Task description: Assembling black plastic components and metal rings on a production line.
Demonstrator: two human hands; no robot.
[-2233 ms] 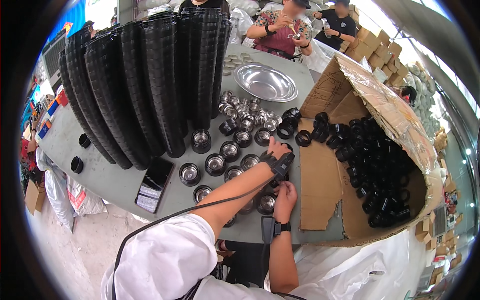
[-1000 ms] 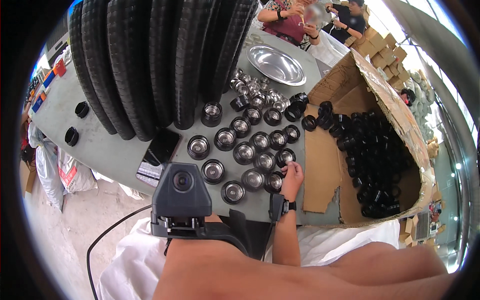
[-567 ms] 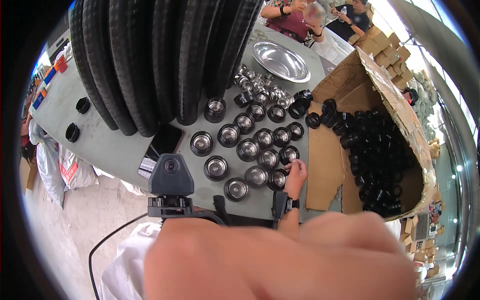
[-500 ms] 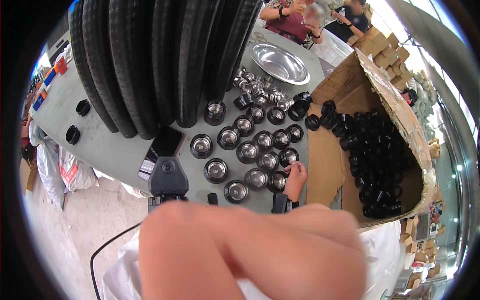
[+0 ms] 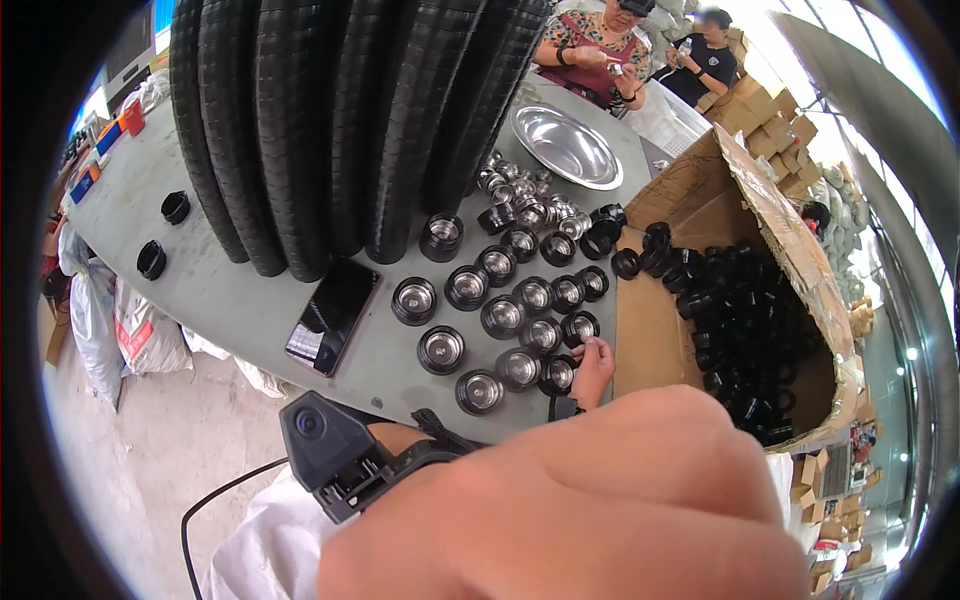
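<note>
My right hand (image 5: 594, 370) is at the right end of a group of round black caps with silver metal inserts. Its fingers are closed at the near rim of one cap (image 5: 580, 328); another cap (image 5: 558, 374) sits beside the hand. Very close to the lens, my left hand (image 5: 600, 490) looms large and blurred across the lower part of the picture. Its knuckles look bent, but its fingers are hidden. A small black camera (image 5: 325, 445) is strapped at its wrist. A black phone (image 5: 333, 315) lies on the grey table (image 5: 230, 300).
Tall black ribbed columns (image 5: 290, 140) stand at the far left. Loose silver inserts (image 5: 515, 185) are heaped before an oval steel dish (image 5: 568, 147). A cardboard box (image 5: 655, 340) of black rings (image 5: 750, 330) is at right. Two people (image 5: 600, 50) work across the table.
My left hand has shifted right, and its wrist camera has turned and dropped, uncovering the phone. The view has tilted slightly. My right hand remains at the same cap.
</note>
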